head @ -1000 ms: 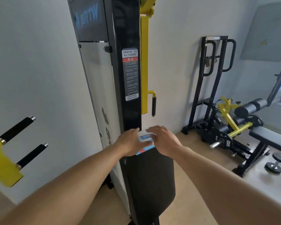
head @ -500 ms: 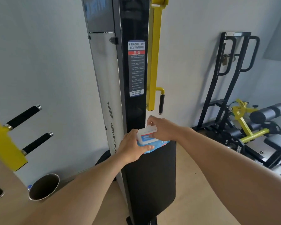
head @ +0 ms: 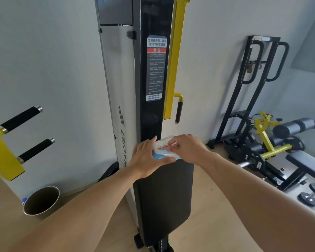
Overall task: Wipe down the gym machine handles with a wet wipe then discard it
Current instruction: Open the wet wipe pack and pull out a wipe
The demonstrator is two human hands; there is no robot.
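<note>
The pack of wet wipes [head: 165, 150] is a soft, light plastic pouch, white on top and blue along its lower edge. I judge that it crumples under pressure and that its film is slick, so I support it from below and at the side, not by squeezing. A wipe itself should be thin, damp and limp; the place to take it is at the opening on the top face, with a fingertip pinch.

The pack sits at the top edge of the black back pad [head: 164, 197] of the machine, in front of the black upright column [head: 151, 106]. My left hand [head: 147, 159] cups the pack from the left and underneath, fingers wrapped around it. My right hand [head: 188, 149] is on the top face, thumb and forefinger pinched at the flap or the first wipe; I cannot tell which.

Handles to wipe: one black grip [head: 179, 110] hangs just above my right hand on the yellow arm [head: 175, 60]; two more grips [head: 22, 118] project at far left. A metal bin [head: 42, 200] stands on the floor at lower left, a likely discard point.
</note>
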